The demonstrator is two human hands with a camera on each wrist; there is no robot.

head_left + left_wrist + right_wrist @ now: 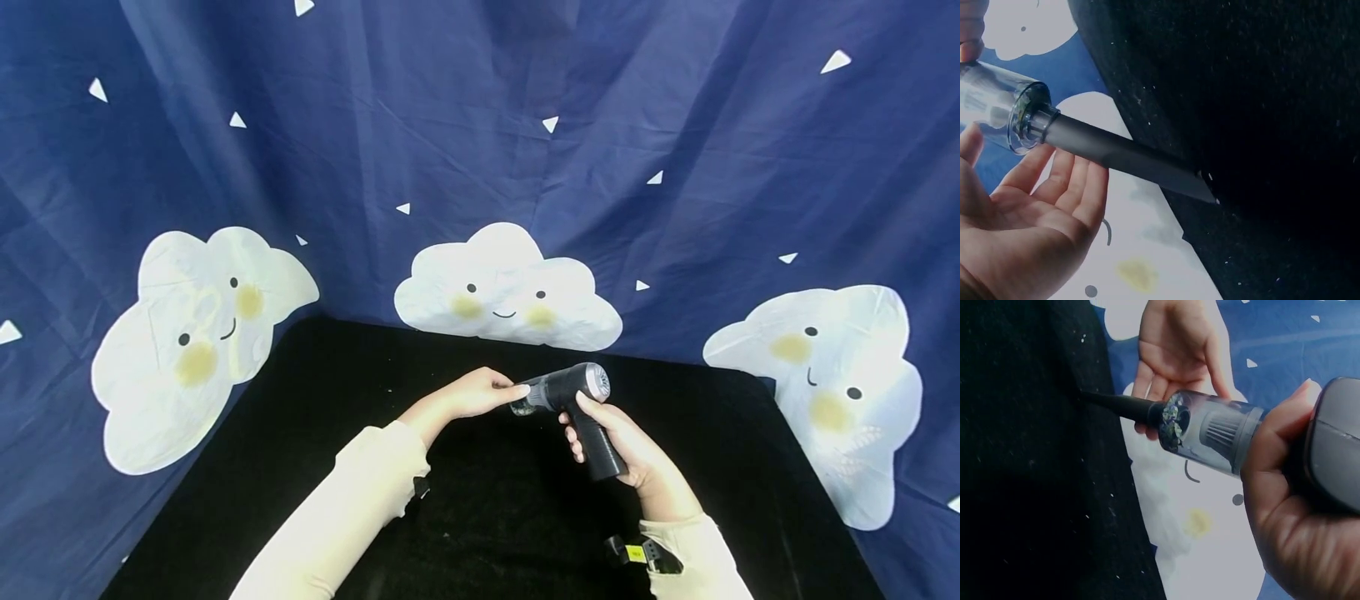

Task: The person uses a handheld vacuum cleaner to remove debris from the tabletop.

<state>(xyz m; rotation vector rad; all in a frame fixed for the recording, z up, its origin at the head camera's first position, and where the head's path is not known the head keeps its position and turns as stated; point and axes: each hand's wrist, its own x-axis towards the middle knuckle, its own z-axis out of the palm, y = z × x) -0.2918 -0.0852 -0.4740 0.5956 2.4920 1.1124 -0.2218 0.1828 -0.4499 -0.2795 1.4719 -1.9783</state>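
Observation:
A dark grey handheld vacuum is held above the black tabletop. My right hand grips its handle, thumb up against the body. The clear dust cup holds bits of debris, and a thin black nozzle sticks out of it, its tip at the table edge. My left hand is at the front of the cup. Its fingers lie straight under the nozzle with the palm turned up, and the thumb touches the cup from above.
A dark blue cloth with white smiling clouds hangs behind and beside the table. Small light specks dot the black surface. Both arms wear cream sleeves.

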